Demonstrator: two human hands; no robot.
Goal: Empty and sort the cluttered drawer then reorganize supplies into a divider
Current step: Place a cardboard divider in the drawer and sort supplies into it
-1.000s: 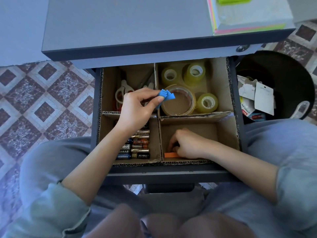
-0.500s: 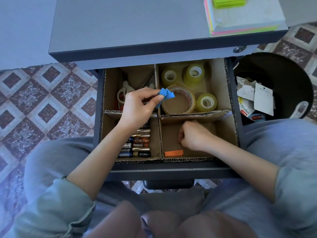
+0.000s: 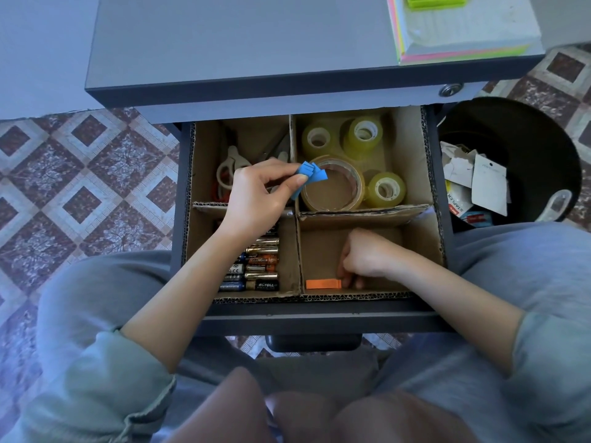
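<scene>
Pinched between thumb and forefinger of the left hand [image 3: 256, 199] is a fan of blue paper strips [image 3: 311, 176], held at mid-frame above the corrugated cardboard divider [image 3: 361, 213] in the dark drawer [image 3: 319, 321]. The right hand [image 3: 367, 257] is curled in the lower right compartment, fingertips at the end of a flat orange strip [image 3: 323, 283]; whether it is gripped cannot be told. Cylindrical batteries [image 3: 260, 266] are stacked lower left, glossy tape rolls [image 3: 364, 135] upper right. Patterned floor tiles [image 3: 80, 174] are seen at left, a round black bin [image 3: 527, 139] at right.
</scene>
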